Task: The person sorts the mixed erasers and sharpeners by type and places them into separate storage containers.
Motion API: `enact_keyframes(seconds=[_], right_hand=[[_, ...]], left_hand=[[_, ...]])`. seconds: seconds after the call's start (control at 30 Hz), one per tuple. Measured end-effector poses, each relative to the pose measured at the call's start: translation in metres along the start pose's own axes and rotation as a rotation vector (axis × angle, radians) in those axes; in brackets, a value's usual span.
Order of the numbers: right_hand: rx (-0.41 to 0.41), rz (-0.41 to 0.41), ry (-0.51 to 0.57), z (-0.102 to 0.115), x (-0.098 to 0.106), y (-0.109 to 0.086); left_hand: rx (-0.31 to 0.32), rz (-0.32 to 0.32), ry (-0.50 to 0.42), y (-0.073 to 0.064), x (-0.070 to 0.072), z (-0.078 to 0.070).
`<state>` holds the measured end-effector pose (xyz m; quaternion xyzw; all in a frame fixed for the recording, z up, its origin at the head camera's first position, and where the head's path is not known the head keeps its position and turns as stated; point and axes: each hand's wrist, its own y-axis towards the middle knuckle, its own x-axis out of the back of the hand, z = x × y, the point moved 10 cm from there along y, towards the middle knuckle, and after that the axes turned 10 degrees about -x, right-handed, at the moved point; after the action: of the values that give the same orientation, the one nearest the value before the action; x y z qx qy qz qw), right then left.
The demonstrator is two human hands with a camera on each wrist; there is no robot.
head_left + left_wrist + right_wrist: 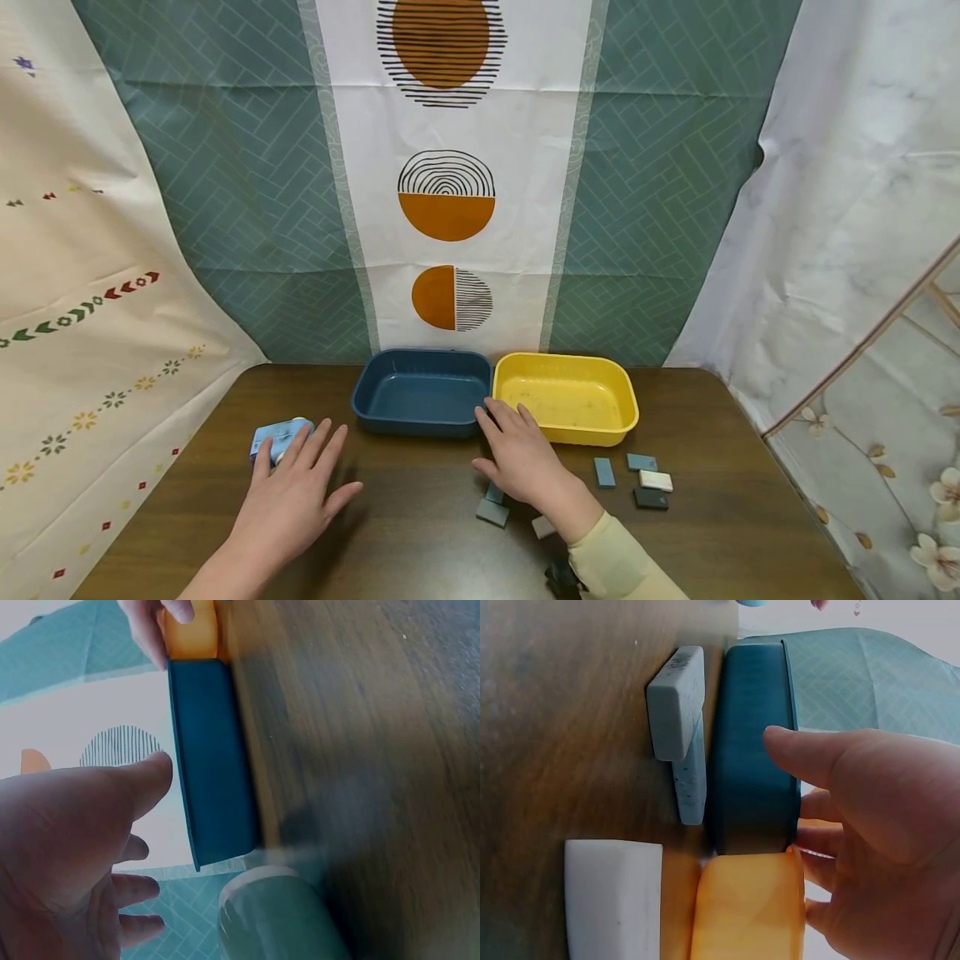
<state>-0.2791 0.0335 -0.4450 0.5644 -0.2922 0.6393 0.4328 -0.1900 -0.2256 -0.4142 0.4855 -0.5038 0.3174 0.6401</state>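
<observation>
My left hand hovers over the left side of the table with its fingers spread, holding nothing. Just beyond its fingertips lies a light blue object with white parts, partly hidden by the fingers. My right hand reaches toward the spot where a dark blue tray and a yellow tray meet. Its fingers are loosely extended and grip nothing, with the fingertips at the tray rims. Below that hand, two grey-blue rectangular blocks lie one against the other, and a pale block sits near the wrist.
Right of the right hand lie two more grey-blue blocks, a white block and a black block. A black item shows beside the right sleeve. Cloth hangings stand behind the brown table.
</observation>
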Motion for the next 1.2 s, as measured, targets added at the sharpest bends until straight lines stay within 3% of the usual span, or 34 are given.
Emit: enact_keyframes(seconds=[0.47,0.77,1.2], right_hand=[[-0.061,0.008,-0.032,0.001,-0.007,0.000],[-0.056,0.016,-0.002,0.004,-0.002,-0.003],[-0.042,0.007,0.004,0.002,-0.004,-0.002]], left_hand=[[0.016,0.053,-0.001,-0.017,-0.006,0.016],[0.039,0.079,-0.050,-0.032,-0.011,0.030],[0.056,0.092,-0.044,-0.046,-0.015,0.040]])
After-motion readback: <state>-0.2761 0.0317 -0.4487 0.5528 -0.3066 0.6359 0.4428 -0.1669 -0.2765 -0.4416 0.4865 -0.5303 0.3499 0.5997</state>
